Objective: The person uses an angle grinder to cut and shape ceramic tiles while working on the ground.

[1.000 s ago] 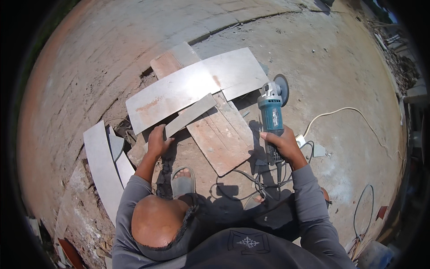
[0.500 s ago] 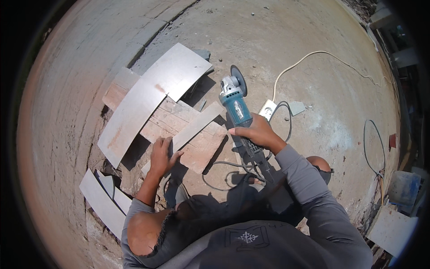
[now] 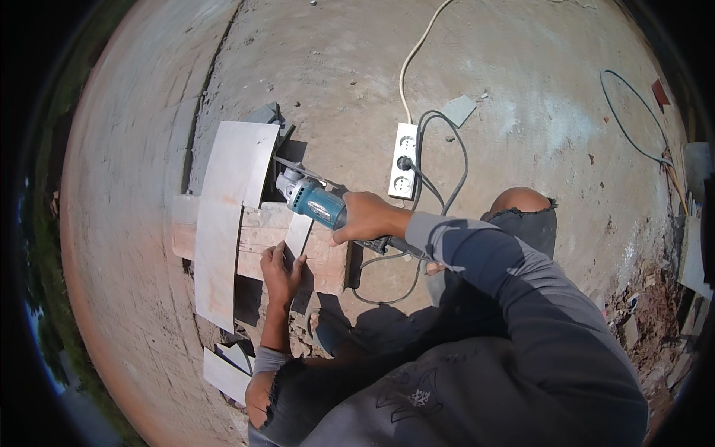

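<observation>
My right hand (image 3: 372, 216) is wrapped around the body of a teal and grey angle grinder (image 3: 319, 206). The grinder lies across the far end of a narrow pale tile strip (image 3: 299, 235), its head pointing left; whether the disc touches the strip I cannot tell. Lower down, my left hand (image 3: 281, 274) grips the strip's near end between thumb and fingers. Beneath the strip is a reddish block (image 3: 328, 262) with a rough surface. A large pale tile (image 3: 222, 231) with a notched edge rests over the block's left part.
Right of the grinder, a white power strip (image 3: 403, 162) has a black plug in it, and dark cable loops (image 3: 465, 160) near it. A tile scrap (image 3: 459, 111) lies beyond. Cut tile pieces (image 3: 226, 375) sit at lower left, by broken ground. My bent knee (image 3: 521, 200) is at right.
The grinder has swung left in my right hand, from beside the block to over the strip. My left hand keeps its hold on the strip. The whole view has turned.
</observation>
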`<state>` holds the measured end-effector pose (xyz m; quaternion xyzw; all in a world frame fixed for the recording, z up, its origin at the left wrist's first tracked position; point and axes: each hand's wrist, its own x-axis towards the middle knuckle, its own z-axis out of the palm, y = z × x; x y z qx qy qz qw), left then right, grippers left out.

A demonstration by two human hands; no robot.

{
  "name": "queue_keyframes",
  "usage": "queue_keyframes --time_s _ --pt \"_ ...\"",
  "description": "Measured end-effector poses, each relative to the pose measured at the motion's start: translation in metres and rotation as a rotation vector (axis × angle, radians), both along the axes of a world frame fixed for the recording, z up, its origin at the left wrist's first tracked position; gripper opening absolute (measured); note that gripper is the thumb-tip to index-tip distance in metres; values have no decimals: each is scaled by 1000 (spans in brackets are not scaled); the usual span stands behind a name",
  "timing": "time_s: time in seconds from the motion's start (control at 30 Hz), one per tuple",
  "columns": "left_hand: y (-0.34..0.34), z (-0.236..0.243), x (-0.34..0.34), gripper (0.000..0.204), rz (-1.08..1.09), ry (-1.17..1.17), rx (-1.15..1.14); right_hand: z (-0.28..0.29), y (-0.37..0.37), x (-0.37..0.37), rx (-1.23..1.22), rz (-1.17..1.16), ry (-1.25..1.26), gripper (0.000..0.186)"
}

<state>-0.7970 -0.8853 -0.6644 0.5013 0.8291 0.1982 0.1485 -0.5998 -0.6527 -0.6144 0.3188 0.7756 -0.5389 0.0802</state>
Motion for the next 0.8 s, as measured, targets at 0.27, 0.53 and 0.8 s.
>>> queue_keyframes --time_s 0.27,0.53,0.8 --pt "-3 -5 -3 57 -1 -6 4 -18 5 -6 -38 64 -9 79" --pt "-3 -5 -3 55 14 -26 -1 -17 11 -7 -47 90 -37 78" --pt "-5 -6 -2 56 12 -16 22 -17 11 -9 -34 86 -44 77"
